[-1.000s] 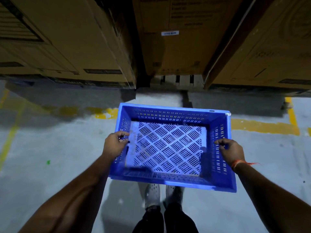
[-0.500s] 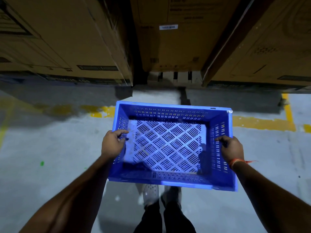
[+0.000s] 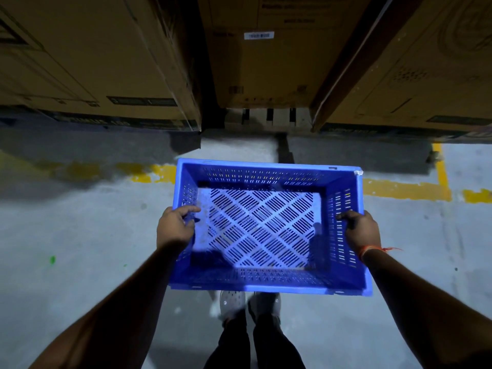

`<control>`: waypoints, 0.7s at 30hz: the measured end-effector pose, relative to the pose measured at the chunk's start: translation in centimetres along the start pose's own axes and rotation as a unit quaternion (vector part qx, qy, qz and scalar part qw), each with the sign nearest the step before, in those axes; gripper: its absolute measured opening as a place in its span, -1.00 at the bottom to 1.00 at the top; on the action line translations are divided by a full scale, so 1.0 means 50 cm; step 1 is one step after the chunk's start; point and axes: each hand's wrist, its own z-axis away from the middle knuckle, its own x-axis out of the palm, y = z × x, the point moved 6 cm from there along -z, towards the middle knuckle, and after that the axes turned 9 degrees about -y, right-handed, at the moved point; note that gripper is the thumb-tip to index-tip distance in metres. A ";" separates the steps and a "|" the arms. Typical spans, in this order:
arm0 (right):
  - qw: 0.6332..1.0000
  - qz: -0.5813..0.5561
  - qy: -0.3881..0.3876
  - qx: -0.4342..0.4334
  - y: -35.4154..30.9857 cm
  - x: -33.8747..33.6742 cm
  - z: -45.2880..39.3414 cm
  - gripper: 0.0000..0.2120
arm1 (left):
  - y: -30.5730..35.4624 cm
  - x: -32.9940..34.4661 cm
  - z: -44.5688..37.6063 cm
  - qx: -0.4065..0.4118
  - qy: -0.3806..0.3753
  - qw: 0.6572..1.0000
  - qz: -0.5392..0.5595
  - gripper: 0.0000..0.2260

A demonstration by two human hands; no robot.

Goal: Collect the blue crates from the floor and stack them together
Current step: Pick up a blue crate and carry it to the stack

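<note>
I hold one empty blue crate [image 3: 269,282] level in front of me, above the floor and my shoes. It has slotted walls and a lattice bottom. My left hand [image 3: 174,226] grips its left wall, fingers curled over the rim. On the opposite side, my right hand [image 3: 362,229] grips the right wall the same way; an orange thread is tied at that wrist. No other crate is in view.
Large cardboard boxes [image 3: 269,65] stand in a row straight ahead, with a dark gap [image 3: 202,75] between the left and middle ones. Yellow floor lines [image 3: 407,189] run across the grey concrete floor [image 3: 80,235]. My shoes [image 3: 250,303] show below the crate.
The boxes have drawn a little nearer and the crate sits slightly higher in view. Both hands keep the same grip.
</note>
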 end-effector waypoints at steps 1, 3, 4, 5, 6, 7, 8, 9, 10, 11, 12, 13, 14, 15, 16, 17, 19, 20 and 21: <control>1.000 -0.002 0.003 0.002 0.000 0.000 0.000 -0.70 | -0.001 0.002 0.000 0.000 0.003 1.000 0.000 -0.65; 1.000 -0.001 0.006 0.003 -0.001 0.000 0.000 -0.69 | -0.003 0.004 0.000 -0.002 0.010 1.000 -0.003 -0.66; 1.000 0.000 0.007 0.002 -0.001 0.000 0.000 -0.68 | -0.006 0.005 0.000 -0.005 0.012 1.000 -0.006 -0.67; 1.000 0.000 0.010 -0.001 0.000 -0.002 0.000 -0.66 | -0.007 0.006 -0.001 -0.007 0.015 1.000 -0.009 -0.68; 1.000 -0.002 0.014 -0.004 0.000 -0.003 -0.001 -0.65 | -0.009 0.006 -0.001 -0.009 0.018 1.000 -0.009 -0.69; 1.000 -0.005 0.017 -0.008 -0.002 -0.004 -0.001 -0.64 | -0.009 0.004 -0.001 -0.009 0.021 1.000 -0.005 -0.69; 1.000 -0.007 0.019 -0.010 -0.003 -0.004 -0.002 -0.63 | -0.010 0.003 -0.001 -0.009 0.023 1.000 -0.001 -0.69; 1.000 -0.008 0.021 -0.012 -0.003 -0.005 -0.002 -0.63 | -0.008 0.004 -0.001 -0.009 0.024 1.000 0.000 -0.70; 1.000 -0.011 0.022 -0.013 -0.004 -0.006 -0.003 -0.63 | -0.007 0.004 -0.002 -0.011 0.025 1.000 0.000 -0.70; 1.000 -0.013 0.022 -0.013 -0.003 -0.005 -0.003 -0.64 | -0.007 0.005 -0.003 -0.013 0.025 1.000 -0.003 -0.70; 1.000 -0.014 0.023 -0.013 -0.002 -0.004 -0.004 -0.64 | -0.008 0.008 -0.004 -0.014 0.024 1.000 -0.007 -0.70; 1.000 -0.014 0.023 -0.015 -0.002 -0.004 -0.003 -0.64 | -0.010 0.009 -0.004 -0.015 0.024 1.000 -0.010 -0.70; 0.999 -0.015 0.024 -0.017 -0.002 -0.004 -0.003 -0.65 | -0.011 0.010 -0.004 -0.015 0.023 1.000 -0.011 -0.71; 0.999 -0.016 0.024 -0.020 -0.002 -0.004 -0.002 -0.66 | -0.011 0.009 -0.004 -0.013 0.023 1.000 -0.012 -0.71; 0.999 -0.017 0.023 -0.020 -0.002 -0.003 -0.002 -0.67 | -0.012 0.009 -0.004 -0.012 0.024 1.000 -0.012 -0.71; 0.999 -0.016 0.022 -0.020 -0.001 -0.002 -0.003 -0.68 | -0.012 0.009 -0.004 -0.012 0.024 1.000 -0.010 -0.71; 0.999 -0.009 0.027 -0.021 0.001 0.002 -0.005 -0.68 | -0.014 0.011 -0.004 -0.013 0.026 1.000 -0.008 -0.72; 0.999 -0.006 0.031 -0.021 0.004 0.003 -0.007 -0.67 | -0.015 0.012 -0.004 -0.012 0.028 1.000 -0.008 -0.72; 0.999 -0.004 0.037 -0.023 0.005 0.004 -0.008 -0.67 | -0.017 0.013 -0.005 -0.009 0.030 0.999 -0.008 -0.73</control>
